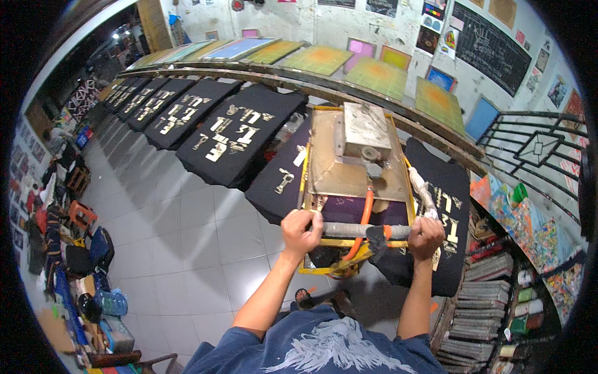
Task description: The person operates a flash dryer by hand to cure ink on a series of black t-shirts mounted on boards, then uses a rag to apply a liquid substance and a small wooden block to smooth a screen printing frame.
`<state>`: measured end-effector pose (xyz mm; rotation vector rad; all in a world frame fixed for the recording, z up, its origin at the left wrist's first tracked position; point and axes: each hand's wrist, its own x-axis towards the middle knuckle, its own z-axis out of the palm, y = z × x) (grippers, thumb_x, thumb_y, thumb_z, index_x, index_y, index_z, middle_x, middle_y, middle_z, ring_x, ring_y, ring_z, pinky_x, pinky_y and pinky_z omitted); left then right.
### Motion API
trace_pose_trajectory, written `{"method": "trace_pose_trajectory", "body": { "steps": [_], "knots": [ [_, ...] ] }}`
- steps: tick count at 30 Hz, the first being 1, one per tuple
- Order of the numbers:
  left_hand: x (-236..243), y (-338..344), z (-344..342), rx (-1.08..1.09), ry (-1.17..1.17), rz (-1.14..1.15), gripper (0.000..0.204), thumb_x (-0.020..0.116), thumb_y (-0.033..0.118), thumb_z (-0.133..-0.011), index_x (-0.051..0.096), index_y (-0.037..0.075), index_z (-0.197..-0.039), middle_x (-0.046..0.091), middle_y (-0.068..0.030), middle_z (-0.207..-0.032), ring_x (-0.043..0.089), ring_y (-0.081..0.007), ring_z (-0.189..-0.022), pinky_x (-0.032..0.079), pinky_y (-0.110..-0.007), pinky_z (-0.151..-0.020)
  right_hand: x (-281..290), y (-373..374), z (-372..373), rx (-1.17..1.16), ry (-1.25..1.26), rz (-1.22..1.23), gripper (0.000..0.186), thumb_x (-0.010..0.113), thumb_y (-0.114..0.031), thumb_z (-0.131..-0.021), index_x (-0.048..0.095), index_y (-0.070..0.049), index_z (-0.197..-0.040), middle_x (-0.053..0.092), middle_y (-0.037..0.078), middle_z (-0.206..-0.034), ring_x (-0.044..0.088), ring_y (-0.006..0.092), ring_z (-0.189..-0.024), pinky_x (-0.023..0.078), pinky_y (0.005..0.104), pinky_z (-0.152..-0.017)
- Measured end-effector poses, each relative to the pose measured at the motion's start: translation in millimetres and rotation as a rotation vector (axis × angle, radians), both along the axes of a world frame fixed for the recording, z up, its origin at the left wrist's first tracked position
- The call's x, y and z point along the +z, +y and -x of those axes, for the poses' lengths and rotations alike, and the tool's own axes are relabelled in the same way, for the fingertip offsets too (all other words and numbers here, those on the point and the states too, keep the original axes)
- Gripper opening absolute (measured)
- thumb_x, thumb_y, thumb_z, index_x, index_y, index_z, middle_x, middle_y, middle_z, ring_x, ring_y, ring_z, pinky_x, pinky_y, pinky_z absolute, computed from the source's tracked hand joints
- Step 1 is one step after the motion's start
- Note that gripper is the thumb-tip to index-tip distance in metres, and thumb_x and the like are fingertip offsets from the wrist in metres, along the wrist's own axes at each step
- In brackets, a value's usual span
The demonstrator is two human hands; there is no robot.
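Note:
My left hand [302,232] is wrapped round the left end of a grey, tape-wrapped handlebar [341,230]. At its right end, my right hand [427,237] is closed round the same bar. The bar belongs to a yellow-framed heater with a broad metal hood [324,168] and a silver box [367,131] on top. An orange hose [368,206] runs from the hood down across the bar. The heater stands over a black T-shirt [271,187] with pale lettering and hides much of it. Another printed black T-shirt [451,262] lies just to the right.
More printed black shirts [233,134] lie in a row to the left. Behind them, a slanted rack holds several screen frames [377,78]. Stacked grey slabs [483,305] and rolls fill shelves at the right. Bags and clutter [112,302] line the left side of the tiled floor [180,230].

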<state>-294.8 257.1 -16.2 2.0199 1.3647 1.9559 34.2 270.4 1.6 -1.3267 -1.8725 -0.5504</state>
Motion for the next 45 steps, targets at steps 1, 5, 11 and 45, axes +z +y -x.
{"method": "trace_pose_trajectory", "body": {
  "steps": [1, 5, 11, 45],
  "knots": [
    [-0.9, 0.1, 0.7, 0.01, 0.008, -0.001, 0.016, 0.072, 0.004, -0.086, 0.064, 0.003, -0.072, 0.062, -0.0118, -0.064, 0.059, -0.0309, -0.056, 0.043, -0.041, -0.055, -4.9, 1.0, -3.2, -0.006, 0.01, 0.015, 0.034, 0.057, -0.014, -0.095, 0.047, -0.004, -0.064, 0.049, 0.014, -0.062, 0.052, 0.0342, -0.058, 0.038, 0.044, -0.06],
    [-4.9, 2.1, 0.7, 0.008, 0.028, -0.009, 0.016, 0.071, 0.005, -0.086, 0.066, 0.004, -0.071, 0.063, -0.0119, -0.066, 0.059, -0.029, -0.056, 0.044, -0.04, -0.055, -16.4, 2.9, -13.4, -0.022, 0.035, 0.006, 0.031, 0.057, -0.011, -0.094, 0.049, -0.002, -0.065, 0.052, 0.016, -0.064, 0.054, 0.0366, -0.06, 0.04, 0.0466, -0.062],
    [-5.4, 0.2, 1.5, -0.013, -0.002, -0.021, 0.016, 0.072, 0.004, -0.085, 0.064, 0.003, -0.071, 0.063, -0.0118, -0.065, 0.059, -0.0295, -0.055, 0.044, -0.039, -0.056, -13.9, 1.0, -7.8, -0.024, 0.046, 0.001, 0.029, 0.055, -0.009, -0.094, 0.054, 0.0, -0.067, 0.054, 0.019, -0.065, 0.056, 0.0389, -0.063, 0.04, 0.0478, -0.063],
    [-4.3, -0.3, 3.1, -0.048, 0.019, -0.022, 0.015, 0.073, 0.003, -0.086, 0.064, 0.002, -0.074, 0.06, -0.0121, -0.065, 0.056, -0.0304, -0.055, 0.042, -0.04, -0.056, -7.4, -0.1, 0.7, -0.033, 0.068, -0.047, 0.03, 0.056, -0.009, -0.091, 0.047, -0.005, -0.062, 0.047, 0.015, -0.06, 0.05, 0.0353, -0.058, 0.036, 0.0473, -0.06]
  ]
}}
